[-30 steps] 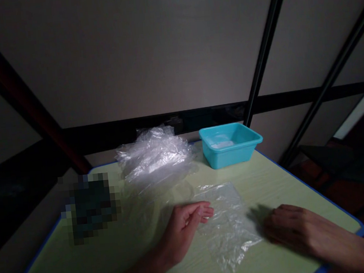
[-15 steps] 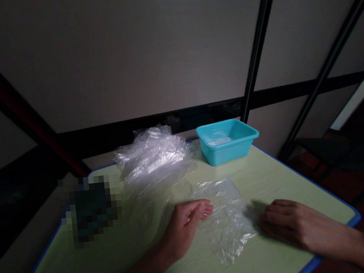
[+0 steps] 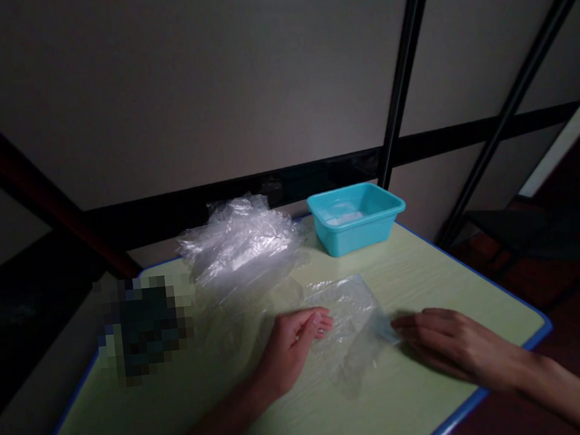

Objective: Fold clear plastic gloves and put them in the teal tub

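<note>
Fingers of the left hand and right hand flank one plastic sheet on the table, laid out but wrinkled; whether either pinches it, I cannot tell. A plastic heap lies behind.

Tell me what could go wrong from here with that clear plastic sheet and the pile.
The clear plastic sheet looks thin and wrinkled, so it might crease further or tear if the right hand, with fingertips at its edge, pulls hard.

The loose pile of clear plastic lies close to the sheet's far left corner, so the two could get mixed up.

That pile sits at the table's far side; a nudge might push pieces off.
</note>
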A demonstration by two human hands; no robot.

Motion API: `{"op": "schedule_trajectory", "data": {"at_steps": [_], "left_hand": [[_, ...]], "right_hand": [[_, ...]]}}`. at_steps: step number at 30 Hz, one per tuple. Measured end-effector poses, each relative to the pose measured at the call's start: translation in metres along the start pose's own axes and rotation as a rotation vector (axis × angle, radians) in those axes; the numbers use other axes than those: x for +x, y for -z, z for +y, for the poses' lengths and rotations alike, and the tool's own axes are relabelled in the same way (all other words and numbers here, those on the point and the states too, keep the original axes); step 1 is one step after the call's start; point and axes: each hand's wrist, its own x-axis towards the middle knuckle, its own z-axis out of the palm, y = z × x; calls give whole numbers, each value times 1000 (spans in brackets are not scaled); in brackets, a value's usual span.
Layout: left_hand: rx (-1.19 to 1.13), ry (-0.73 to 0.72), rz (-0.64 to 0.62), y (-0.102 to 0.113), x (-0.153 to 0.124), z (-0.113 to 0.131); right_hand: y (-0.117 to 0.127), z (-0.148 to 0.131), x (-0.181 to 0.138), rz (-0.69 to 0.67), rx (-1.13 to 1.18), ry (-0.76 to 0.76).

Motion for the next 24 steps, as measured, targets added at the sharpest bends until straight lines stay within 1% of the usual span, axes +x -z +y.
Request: {"op": "schedule_trajectory", "data": {"at_steps": [3, 5, 7, 11, 13, 15, 19, 24], "left_hand": [[-1, -1, -9, 0, 0, -1], [2, -5, -14, 1, 0, -2], [7, -6, -22, 1, 0, -3], [25, -12, -36, 1, 2, -6], [32, -19, -36, 0, 2, -8], [39, -25, -31, 0, 1, -8], [74, -42, 2, 1, -2, -6], [159, -33, 114, 4, -3, -3]], "right_hand": [[-2, 1, -1, -12, 134, -30], [-6, 4, -1, -21, 171, -30], [-11, 9, 0, -1, 159, -11], [-18, 24, 9, 78, 65, 66], [-19, 30, 15, 95, 39, 85], [-18, 34, 20, 84, 56, 88], [-18, 36, 23, 32, 138, 67], [-20, 36, 23, 34, 214, 43]]}}
